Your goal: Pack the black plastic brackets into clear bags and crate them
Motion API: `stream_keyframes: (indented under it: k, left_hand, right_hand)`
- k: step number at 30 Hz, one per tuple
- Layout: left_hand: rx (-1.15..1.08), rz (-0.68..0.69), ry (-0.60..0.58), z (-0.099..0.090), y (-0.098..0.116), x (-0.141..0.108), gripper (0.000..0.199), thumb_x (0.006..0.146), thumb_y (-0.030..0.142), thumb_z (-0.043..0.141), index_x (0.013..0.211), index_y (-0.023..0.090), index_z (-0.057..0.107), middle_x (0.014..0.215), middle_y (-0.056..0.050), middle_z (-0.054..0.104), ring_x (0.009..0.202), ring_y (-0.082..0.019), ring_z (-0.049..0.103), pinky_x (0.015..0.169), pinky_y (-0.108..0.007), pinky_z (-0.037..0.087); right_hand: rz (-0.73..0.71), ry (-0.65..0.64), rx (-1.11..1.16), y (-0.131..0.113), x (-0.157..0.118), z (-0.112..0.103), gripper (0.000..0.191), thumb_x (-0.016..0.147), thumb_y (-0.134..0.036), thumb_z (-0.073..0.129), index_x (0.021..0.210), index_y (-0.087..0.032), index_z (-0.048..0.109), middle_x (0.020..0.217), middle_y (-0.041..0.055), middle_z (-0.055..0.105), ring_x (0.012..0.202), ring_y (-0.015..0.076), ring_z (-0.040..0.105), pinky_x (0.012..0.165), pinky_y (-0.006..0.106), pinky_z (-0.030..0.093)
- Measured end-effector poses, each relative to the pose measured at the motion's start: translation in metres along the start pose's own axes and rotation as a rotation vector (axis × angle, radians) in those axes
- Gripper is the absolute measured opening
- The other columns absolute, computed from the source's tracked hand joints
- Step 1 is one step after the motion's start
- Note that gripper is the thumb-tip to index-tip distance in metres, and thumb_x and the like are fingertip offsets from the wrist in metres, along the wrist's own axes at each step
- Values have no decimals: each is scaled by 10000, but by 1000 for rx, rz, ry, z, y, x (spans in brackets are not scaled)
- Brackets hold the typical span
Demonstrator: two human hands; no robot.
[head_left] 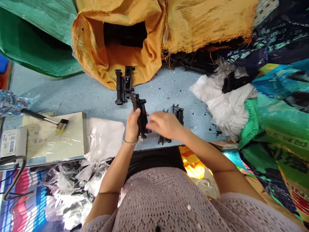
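Note:
My left hand (132,124) is closed around a long black plastic part (141,119), held upright over the table's front edge. Close against its right side is my right hand (165,124), fingers bent together and slightly blurred; whatever they pinch is hidden. Beyond the held part, two similar black parts (120,87) lie side by side near the mouth of an orange woven sack (90,61). More black pieces, one a clip-ended part (178,112), lie behind and under my right hand, partly covered by it.
At left, a hammer (51,120) rests on a cream block (65,138), beside a labelled box (14,143) and white plastic sheeting (105,137). Crumpled white bags (229,103) are on the right. A green sack (48,61) stands back left. Small black bits dot the blue table (96,96).

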State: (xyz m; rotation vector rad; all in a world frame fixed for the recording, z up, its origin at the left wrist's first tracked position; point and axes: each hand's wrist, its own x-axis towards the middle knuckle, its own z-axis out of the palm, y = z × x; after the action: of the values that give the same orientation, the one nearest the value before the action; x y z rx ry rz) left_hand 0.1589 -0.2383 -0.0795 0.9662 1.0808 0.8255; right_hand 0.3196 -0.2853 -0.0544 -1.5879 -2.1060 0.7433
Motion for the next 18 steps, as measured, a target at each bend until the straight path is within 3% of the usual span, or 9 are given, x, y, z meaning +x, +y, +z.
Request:
stream_keyframes:
  k: [3, 6, 8, 10, 13, 16, 18]
  left_hand:
    - [164, -13, -73, -10, -6, 5, 598, 950, 668, 448, 831, 149, 719, 623, -30, 601, 549, -151, 526, 541, -277, 422]
    - [490, 116, -40, -10, -17, 5, 503, 968, 594, 483, 949, 160, 736, 643, -32, 608, 634, -196, 579, 634, -298, 451]
    - [731, 153, -12, -1, -27, 0, 476, 988, 524, 482, 1214, 163, 695, 671, -39, 629, 652, -232, 615, 681, -332, 470]
    - [945, 135, -3, 13, -37, -7, 548, 1002, 475, 469, 1439, 157, 565, 685, -62, 651, 641, -275, 646, 697, -383, 489]
    - [1137, 146, -40, 25, -46, -17, 584, 1008, 483, 460, 1490, 162, 538, 690, -110, 677, 638, -332, 671, 680, -441, 499]
    - [1050, 240, -25, 9, -43, -20, 524, 999, 516, 484, 1366, 182, 651, 785, -135, 714, 703, -325, 685, 704, -440, 516]
    - [854, 321, 75, -14, -32, -15, 514, 998, 532, 495, 1322, 170, 661, 873, -128, 713, 783, -284, 682, 776, -424, 532]
  right_hand:
    - [-156, -88, -57, 0, -28, 5, 466, 1070, -510, 395, 828, -189, 630, 824, 69, 691, 759, 194, 610, 678, 324, 356]
    - [-78, -113, 71, 8, -22, -10, 520, 1096, -489, 296, 791, -207, 609, 733, 27, 663, 687, 163, 605, 675, 302, 376]
    - [43, -49, 90, 8, 7, -23, 515, 1095, -512, 280, 854, -212, 623, 775, 28, 688, 723, 169, 633, 706, 296, 400]
    - [181, 22, 1, 2, 54, -28, 535, 1083, -562, 280, 940, -203, 650, 866, 69, 728, 814, 212, 674, 750, 316, 423]
    - [341, 29, -156, -5, 135, -19, 731, 1020, -721, 268, 1016, -137, 707, 1016, 199, 753, 1006, 333, 699, 829, 385, 461]
    - [436, -52, -117, -1, 191, -9, 645, 993, -657, 418, 1123, -101, 717, 1148, 224, 745, 1090, 354, 689, 846, 378, 481]
    - [471, -124, -26, 2, 197, -6, 529, 995, -550, 438, 1086, -120, 733, 1074, 177, 772, 1020, 313, 711, 781, 335, 485]
